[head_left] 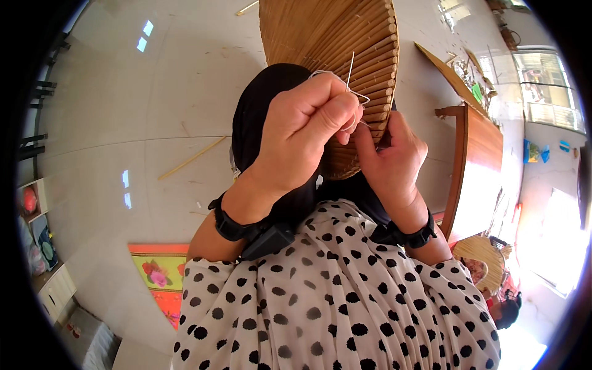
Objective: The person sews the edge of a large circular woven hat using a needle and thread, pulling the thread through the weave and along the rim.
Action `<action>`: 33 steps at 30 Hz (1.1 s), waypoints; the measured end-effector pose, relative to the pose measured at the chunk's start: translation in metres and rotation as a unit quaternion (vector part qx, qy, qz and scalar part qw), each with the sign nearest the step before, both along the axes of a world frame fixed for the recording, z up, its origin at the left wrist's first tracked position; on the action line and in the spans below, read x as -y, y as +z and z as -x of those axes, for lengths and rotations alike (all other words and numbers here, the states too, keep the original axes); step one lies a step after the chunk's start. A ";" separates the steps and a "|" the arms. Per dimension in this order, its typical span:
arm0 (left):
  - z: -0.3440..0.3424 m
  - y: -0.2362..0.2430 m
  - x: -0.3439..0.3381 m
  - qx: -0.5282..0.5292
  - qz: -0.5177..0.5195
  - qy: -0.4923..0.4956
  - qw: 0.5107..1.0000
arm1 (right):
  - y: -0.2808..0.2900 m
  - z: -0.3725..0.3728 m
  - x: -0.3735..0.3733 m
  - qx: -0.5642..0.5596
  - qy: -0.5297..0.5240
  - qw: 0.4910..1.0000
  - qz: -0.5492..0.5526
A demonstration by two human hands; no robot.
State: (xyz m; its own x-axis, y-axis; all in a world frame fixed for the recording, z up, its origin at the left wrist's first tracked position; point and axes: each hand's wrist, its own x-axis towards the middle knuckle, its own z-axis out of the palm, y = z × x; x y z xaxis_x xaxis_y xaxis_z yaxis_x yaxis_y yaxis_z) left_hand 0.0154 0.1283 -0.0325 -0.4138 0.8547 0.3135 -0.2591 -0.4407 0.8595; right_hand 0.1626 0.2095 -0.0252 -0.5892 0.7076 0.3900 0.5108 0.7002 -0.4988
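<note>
White thread (368,98) loops beside the left hand (302,126), which pinches a thin needle (351,69) – while the right hand (394,160) grasps the edge of the brown reed piece (327,31), situated beside the black-clothed knee (254,102).

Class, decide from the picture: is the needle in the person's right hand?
No, the needle sticks up from the left hand, while the right hand grips the fan-shaped stalk piece.
</note>
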 end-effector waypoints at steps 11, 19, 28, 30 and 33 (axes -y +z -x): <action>0.027 -0.001 -0.009 -0.109 0.015 -0.074 0.991 | -0.002 -0.011 -0.001 -0.007 0.001 0.996 0.091; 0.027 0.000 -0.013 -0.093 0.009 -0.099 0.991 | -0.002 -0.027 0.002 -0.018 0.047 0.988 0.146; 0.029 0.007 -0.009 -0.105 0.041 -0.090 0.989 | 0.003 -0.014 0.002 -0.051 0.027 0.992 0.112; 0.031 0.008 -0.005 -0.117 0.049 -0.085 0.988 | 0.005 -0.015 -0.001 -0.045 0.024 0.994 0.101; 0.032 0.008 0.000 -0.150 0.047 -0.076 0.985 | 0.006 -0.013 -0.004 -0.038 0.036 0.996 0.069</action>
State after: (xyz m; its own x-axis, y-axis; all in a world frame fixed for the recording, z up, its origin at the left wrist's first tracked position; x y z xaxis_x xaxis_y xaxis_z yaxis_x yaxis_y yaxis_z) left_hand -0.0168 0.1285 -0.0249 -0.1786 0.9306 0.3194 -0.0438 -0.3319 0.9423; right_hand 0.1757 0.2131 -0.0188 -0.6125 0.7151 0.3369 0.4191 0.6552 -0.6286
